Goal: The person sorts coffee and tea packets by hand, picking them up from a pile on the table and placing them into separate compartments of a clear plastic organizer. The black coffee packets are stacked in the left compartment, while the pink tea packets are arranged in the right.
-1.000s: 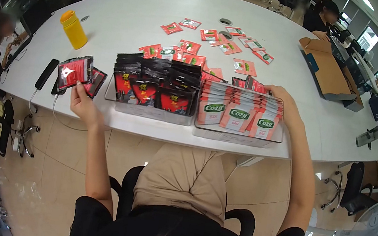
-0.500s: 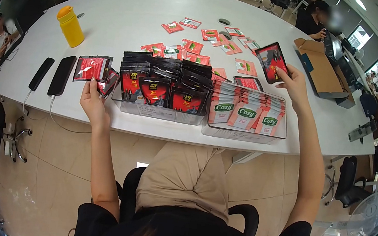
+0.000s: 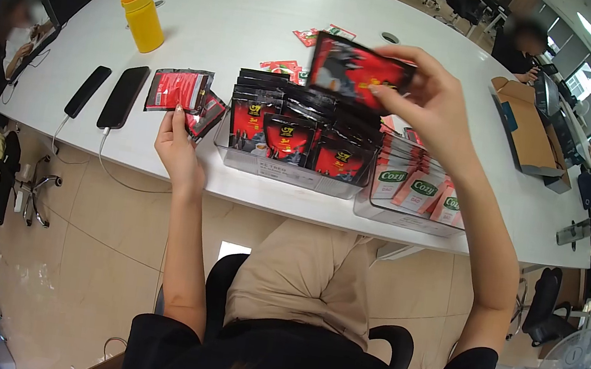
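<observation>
My right hand (image 3: 428, 97) pinches a black and red coffee sachet (image 3: 356, 74), slightly blurred, above the back of a clear bin (image 3: 289, 176). That bin is packed with upright black and red G7 coffee sachets (image 3: 288, 140). Left of it, my left hand (image 3: 178, 145) grips a sachet with a red and silver face (image 3: 177, 90) between thumb and fingers. Another red and black sachet (image 3: 206, 116) lies partly behind it, against the bin's left side. Close to the right, a second clear bin (image 3: 404, 219) holds rows of pink and white Cozy tea sachets (image 3: 419, 193).
Loose pink tea sachets (image 3: 282, 68) lie behind the bins, partly hidden by my right hand and its sachet. Two phones (image 3: 124, 96) on cables and a yellow bottle (image 3: 142, 19) stand to the left. An open cardboard box (image 3: 530, 130) sits at the right, near a person (image 3: 520, 50).
My right hand has swung left with its coffee sachet, from over the tea sachets to over the coffee bin. My left hand still holds its sachet. The view has shifted.
</observation>
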A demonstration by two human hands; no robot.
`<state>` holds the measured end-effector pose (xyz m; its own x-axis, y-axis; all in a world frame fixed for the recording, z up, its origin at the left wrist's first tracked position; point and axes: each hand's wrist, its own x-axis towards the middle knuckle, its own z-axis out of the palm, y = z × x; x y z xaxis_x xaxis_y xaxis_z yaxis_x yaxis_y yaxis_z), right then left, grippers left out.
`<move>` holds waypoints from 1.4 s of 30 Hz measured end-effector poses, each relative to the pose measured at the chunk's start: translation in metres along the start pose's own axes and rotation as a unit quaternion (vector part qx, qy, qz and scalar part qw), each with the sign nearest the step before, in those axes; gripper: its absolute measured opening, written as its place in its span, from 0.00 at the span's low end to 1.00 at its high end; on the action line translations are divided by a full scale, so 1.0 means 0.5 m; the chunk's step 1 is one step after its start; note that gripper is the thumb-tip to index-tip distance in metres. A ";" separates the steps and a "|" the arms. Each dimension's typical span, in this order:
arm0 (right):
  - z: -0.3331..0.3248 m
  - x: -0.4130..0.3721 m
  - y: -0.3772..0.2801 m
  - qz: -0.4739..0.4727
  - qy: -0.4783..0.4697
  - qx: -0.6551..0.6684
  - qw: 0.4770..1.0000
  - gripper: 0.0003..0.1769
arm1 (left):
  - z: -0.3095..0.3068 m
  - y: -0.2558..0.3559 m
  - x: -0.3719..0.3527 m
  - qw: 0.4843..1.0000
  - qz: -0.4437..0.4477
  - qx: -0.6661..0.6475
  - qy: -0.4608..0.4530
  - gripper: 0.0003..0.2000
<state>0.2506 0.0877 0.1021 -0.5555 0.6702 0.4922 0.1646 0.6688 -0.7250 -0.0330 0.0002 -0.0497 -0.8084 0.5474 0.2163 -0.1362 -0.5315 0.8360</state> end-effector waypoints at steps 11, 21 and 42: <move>0.240 0.028 0.029 -0.101 -0.148 -0.195 0.964 0.22 | 0.005 0.003 0.005 0.999 -0.022 -0.043 -0.002 0.09; 0.288 0.036 0.027 -0.081 -0.071 -0.202 0.973 0.14 | -0.001 -0.007 0.013 0.998 -0.013 -0.064 -0.025 0.09; 0.291 0.062 0.043 -0.103 -0.123 -0.457 0.875 0.67 | -0.009 -0.017 0.019 0.997 0.000 -0.065 -0.028 0.09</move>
<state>0.1184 0.0761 0.0317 -0.7905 0.4902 0.3671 0.5605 0.8207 0.1111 -0.0421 0.0072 -0.0568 -0.7755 0.5805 0.2481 -0.2119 -0.6095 0.7640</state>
